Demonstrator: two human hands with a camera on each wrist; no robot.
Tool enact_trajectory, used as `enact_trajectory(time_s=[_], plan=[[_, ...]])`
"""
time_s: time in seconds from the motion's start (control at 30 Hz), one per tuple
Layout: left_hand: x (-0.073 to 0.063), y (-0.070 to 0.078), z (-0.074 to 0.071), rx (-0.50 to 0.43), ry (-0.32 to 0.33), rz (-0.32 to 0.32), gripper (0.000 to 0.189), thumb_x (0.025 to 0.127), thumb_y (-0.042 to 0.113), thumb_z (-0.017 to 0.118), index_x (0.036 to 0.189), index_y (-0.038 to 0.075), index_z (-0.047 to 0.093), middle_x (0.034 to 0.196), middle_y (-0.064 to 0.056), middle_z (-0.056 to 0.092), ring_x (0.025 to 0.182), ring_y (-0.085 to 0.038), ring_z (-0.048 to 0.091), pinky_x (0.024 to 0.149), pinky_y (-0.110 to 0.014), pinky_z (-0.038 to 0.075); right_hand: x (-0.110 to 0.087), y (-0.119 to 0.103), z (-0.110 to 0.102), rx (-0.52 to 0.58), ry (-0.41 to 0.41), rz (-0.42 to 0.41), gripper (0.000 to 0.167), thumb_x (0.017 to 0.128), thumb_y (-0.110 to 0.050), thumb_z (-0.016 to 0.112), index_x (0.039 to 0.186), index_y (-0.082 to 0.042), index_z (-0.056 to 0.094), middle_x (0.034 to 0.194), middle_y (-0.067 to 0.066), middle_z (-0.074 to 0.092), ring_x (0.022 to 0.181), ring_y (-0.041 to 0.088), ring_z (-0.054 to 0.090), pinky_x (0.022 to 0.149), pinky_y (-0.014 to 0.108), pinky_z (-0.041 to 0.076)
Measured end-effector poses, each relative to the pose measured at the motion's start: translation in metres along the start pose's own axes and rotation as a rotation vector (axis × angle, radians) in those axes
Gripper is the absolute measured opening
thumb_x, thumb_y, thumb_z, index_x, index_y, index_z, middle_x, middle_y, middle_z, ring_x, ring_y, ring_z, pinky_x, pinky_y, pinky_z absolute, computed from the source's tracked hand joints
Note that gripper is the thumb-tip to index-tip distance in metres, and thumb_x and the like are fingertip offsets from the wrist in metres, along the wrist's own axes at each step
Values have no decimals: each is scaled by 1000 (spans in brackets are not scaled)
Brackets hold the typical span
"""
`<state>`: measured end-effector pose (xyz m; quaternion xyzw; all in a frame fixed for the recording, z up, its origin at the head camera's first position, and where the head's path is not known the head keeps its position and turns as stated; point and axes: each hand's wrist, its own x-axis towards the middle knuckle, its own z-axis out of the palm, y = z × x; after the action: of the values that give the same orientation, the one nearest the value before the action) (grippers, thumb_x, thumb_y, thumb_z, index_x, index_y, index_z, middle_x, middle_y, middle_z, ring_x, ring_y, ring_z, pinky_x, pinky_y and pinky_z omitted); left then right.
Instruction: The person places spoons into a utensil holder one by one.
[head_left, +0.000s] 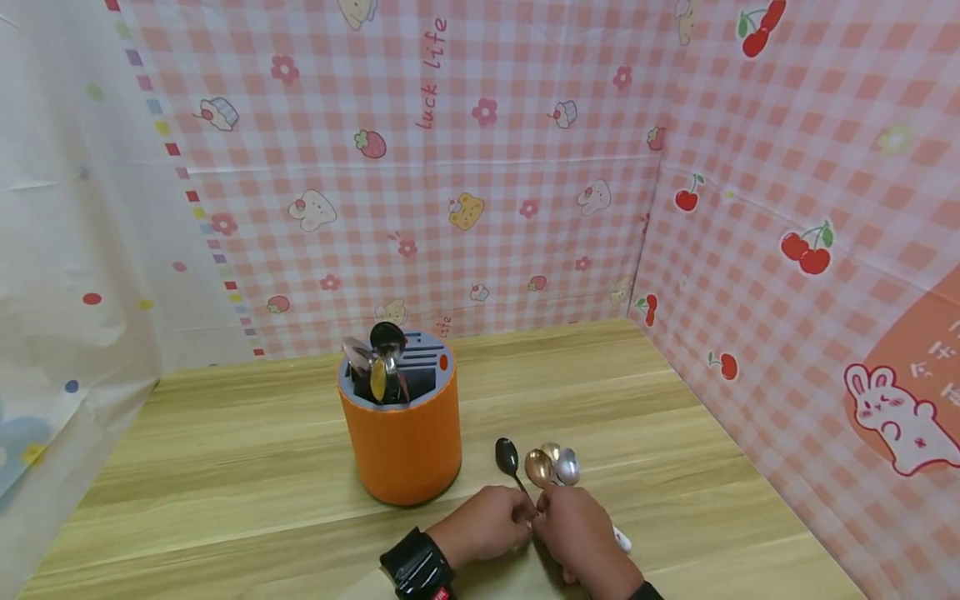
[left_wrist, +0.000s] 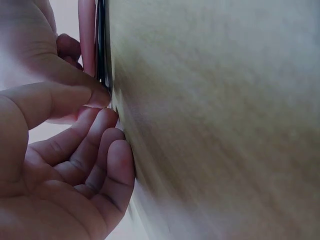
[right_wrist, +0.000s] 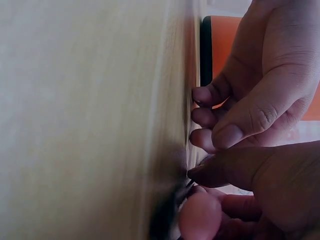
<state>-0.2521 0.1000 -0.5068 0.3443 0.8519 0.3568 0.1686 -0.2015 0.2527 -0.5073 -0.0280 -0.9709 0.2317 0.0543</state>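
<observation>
A black spoon [head_left: 507,456] lies on the table with its handle running down between both hands. My right hand [head_left: 577,529] pinches a thin dark handle between thumb and finger, seen low in the right wrist view. My left hand [head_left: 495,521] meets it from the other side, its fingers [left_wrist: 120,160] curled against the table top; whether they grip the handle is hidden. Beyond the right hand lie a gold spoon [head_left: 539,467], a second gold spoon [head_left: 552,451] and a silver spoon [head_left: 567,467]. A white handle end [head_left: 622,540] sticks out past the right hand.
An orange cutlery holder [head_left: 405,450] with a grey slotted top stands left of the spoons, several utensils [head_left: 382,358] upright in it. The wooden table [head_left: 225,483] meets a pink checked cloth wall [head_left: 465,167] at the back and another at the right.
</observation>
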Motion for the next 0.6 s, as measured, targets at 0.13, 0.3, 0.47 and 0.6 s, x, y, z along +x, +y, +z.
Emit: enact_trajectory(time_s=[0.13, 0.3, 0.47, 0.6], plan=[[0, 0, -2, -17, -9, -24, 14, 86, 7, 71, 99, 7, 74, 77, 10, 62, 70, -3, 52, 68, -21, 45, -3, -2, -2, 49, -48, 13, 10, 77, -12, 71, 75, -16, 62, 59, -5, 57, 33, 5, 48, 46, 29, 41], [-1, -1, -2, -20, -11, -21, 12, 87, 8, 70, 98, 8, 75, 78, 10, 63, 72, -3, 53, 69, -21, 46, -5, -1, -3, 79, -87, -3, 16, 81, -12, 67, 69, -17, 57, 49, -7, 51, 27, 4, 46, 44, 28, 41], [-1, -2, -2, -26, -15, -36, 11, 89, 10, 69, 99, 10, 75, 79, 10, 62, 73, -3, 53, 70, -22, 45, -4, 2, -3, 101, -119, 18, 32, 93, -24, 63, 63, -19, 53, 44, -7, 48, 27, 6, 48, 44, 29, 42], [-2, -3, -3, -41, -10, -51, 10, 91, 12, 68, 99, 11, 75, 78, 10, 62, 72, -4, 53, 69, -23, 45, -2, 4, -3, 144, -146, 20, 47, 99, -43, 61, 61, -18, 50, 43, -6, 48, 27, 7, 49, 44, 30, 43]])
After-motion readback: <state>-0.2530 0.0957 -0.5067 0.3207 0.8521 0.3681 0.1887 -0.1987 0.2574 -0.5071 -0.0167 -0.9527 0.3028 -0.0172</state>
